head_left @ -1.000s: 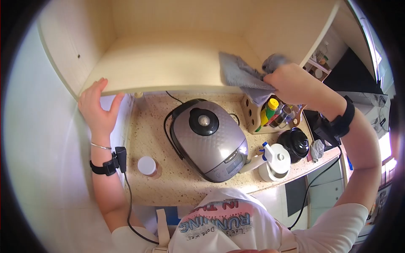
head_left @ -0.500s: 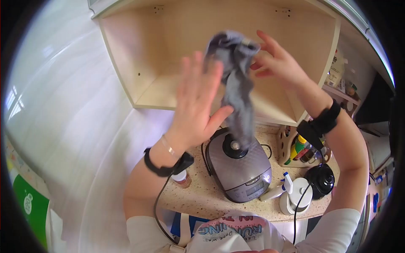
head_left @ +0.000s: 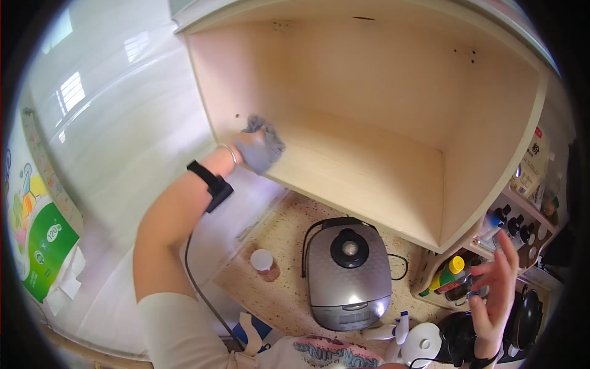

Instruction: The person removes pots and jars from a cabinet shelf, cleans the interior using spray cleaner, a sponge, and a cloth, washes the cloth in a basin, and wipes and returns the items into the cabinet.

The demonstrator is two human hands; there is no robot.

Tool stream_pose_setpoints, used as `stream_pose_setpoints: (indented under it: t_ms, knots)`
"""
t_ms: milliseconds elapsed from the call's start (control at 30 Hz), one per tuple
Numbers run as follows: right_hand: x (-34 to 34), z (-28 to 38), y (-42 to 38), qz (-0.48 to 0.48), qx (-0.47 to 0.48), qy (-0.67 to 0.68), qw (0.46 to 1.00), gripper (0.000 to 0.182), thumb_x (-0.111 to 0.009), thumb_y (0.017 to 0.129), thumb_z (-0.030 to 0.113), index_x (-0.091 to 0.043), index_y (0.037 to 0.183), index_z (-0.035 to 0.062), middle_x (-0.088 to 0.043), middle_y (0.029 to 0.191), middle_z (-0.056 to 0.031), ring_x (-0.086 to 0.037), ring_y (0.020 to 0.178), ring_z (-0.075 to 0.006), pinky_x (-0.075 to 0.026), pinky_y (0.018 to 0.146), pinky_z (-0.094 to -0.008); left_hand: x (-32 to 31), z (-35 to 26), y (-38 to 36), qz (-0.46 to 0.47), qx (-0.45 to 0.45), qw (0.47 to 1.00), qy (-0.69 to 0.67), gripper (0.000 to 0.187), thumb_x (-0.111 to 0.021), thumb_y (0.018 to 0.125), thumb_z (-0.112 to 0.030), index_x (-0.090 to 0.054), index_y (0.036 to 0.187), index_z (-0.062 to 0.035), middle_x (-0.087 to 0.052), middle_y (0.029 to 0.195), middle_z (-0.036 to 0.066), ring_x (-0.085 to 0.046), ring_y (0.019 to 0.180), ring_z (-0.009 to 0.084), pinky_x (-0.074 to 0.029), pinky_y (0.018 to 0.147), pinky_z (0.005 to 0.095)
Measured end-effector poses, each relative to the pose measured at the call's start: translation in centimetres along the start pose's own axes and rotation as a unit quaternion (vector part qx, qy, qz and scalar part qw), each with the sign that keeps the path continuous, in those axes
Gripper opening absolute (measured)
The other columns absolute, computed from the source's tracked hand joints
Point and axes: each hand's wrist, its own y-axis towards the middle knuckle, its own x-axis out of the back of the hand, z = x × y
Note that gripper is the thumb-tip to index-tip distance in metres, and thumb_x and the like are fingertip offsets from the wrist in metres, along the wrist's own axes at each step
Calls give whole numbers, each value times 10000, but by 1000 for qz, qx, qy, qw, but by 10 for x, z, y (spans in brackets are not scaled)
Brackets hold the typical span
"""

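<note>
At the left front corner of the wooden cabinet (head_left: 362, 166), a crumpled grey cloth (head_left: 269, 150) is bunched in my left hand (head_left: 247, 146). The cloth presses against the cabinet floor near the left side wall, and it hides most of the fingers. Lower on the right, my right hand (head_left: 495, 292) is raised with its fingers spread and holds nothing. It is nearest to a rack of bottles and has no visible contact with it.
Below the cabinet, a silver rice cooker (head_left: 349, 283) stands on the speckled counter (head_left: 283, 224). A white-capped jar (head_left: 265, 265) is to its left. A spray bottle (head_left: 393, 329), a white lidded pot (head_left: 421, 342) and a yellow-capped bottle (head_left: 453, 268) are to its right.
My left hand has gone from beside the hanging cloth to the cabinet's left corner, now gripping the cloth. My right hand has dropped away to the lower right. The view has shifted.
</note>
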Motion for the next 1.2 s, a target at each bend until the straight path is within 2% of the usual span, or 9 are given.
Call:
stream_pose_setpoints:
  t_ms: [33, 100, 233, 433, 500, 667, 833, 1033, 1200]
  knots:
    - [7, -10, -8, -35, -14, -7, 999, 641, -603, 767, 267, -395, 1337, 60, -265, 1414, -231, -574, 847, -133, -442, 620, -202, -8, 19, 30, 25, -90, 994, 64, 471, -513, 861, -338, -489, 1163, 23, -585, 1133, 188, -585, 1023, 276, -452, 860, 384]
    - [16, -22, -11, -88, -18, -14, 996, 633, -588, 820, 343, -387, 1344, 51, -276, 1427, -202, -526, 848, -86, -406, 605, -170, 47, -41, -3, 102, 45, 993, 26, 587, -538, 835, -360, -428, 1257, 33, -566, 1169, 215, -565, 1066, 276, -434, 889, 361]
    - [23, -50, -21, -171, -38, -14, 984, 589, -570, 850, 296, -385, 1333, 13, -272, 1436, -192, -507, 828, -77, -394, 618, -155, 29, -18, 49, 47, -51, 993, -95, 810, -544, 825, -423, -193, 1387, 42, -441, 1296, 272, -464, 1184, 350, -367, 979, 368]
    - [28, -81, -36, -195, -57, -45, 978, 529, -554, 851, 247, -423, 1302, 3, -302, 1423, -177, -494, 808, -73, -388, 642, -152, 32, -24, 127, 48, 61, 997, -27, 798, -477, 855, -483, -220, 1376, 64, -456, 1288, 259, -462, 1190, 351, -353, 988, 392]
    - [32, -71, -37, -190, -69, -30, 979, 405, -531, 873, 90, -458, 1252, -32, -324, 1397, -181, -509, 987, -183, -439, 778, -244, 47, -48, 134, 70, 65, 995, 4, 722, -469, 858, -471, -341, 1314, 74, -517, 1213, 266, -524, 1118, 348, -402, 931, 401]
    - [35, -87, -51, -216, -79, 30, 973, 354, -521, 895, 44, -476, 1232, -55, -374, 1367, -174, -524, 1038, -212, -474, 775, -272, 57, -153, 143, 73, -130, 988, -42, 694, -493, 864, -400, -284, 1334, 65, -500, 1227, 267, -493, 1143, 362, -377, 959, 390]
    - [40, -121, -70, -235, -120, -48, 963, 432, -525, 838, 166, -485, 1233, -4, -327, 1411, -164, -494, 786, -75, -386, 661, -162, 53, -288, 110, -3, -467, 871, -156, 674, -544, 861, -290, -244, 1373, 29, -379, 1342, 267, -374, 1259, 335, -307, 1032, 364]
    - [45, -108, -95, -235, -163, -46, 957, 401, -510, 821, 124, -515, 1207, 15, -357, 1396, -149, -503, 801, -78, -381, 656, -159, 68, -347, 148, 11, -334, 934, -123, 696, -560, 822, -300, -265, 1372, 11, -471, 1263, 262, -443, 1195, 346, -351, 989, 378]
    - [51, -86, -127, -249, -173, -42, 952, 396, -529, 825, 145, -523, 1199, 15, -366, 1396, -140, -511, 817, -79, -373, 643, -160, 57, -338, 128, -22, -458, 873, -168, 606, -578, 804, -317, -411, 1286, 10, -481, 1266, 226, -471, 1164, 338, -366, 976, 384]
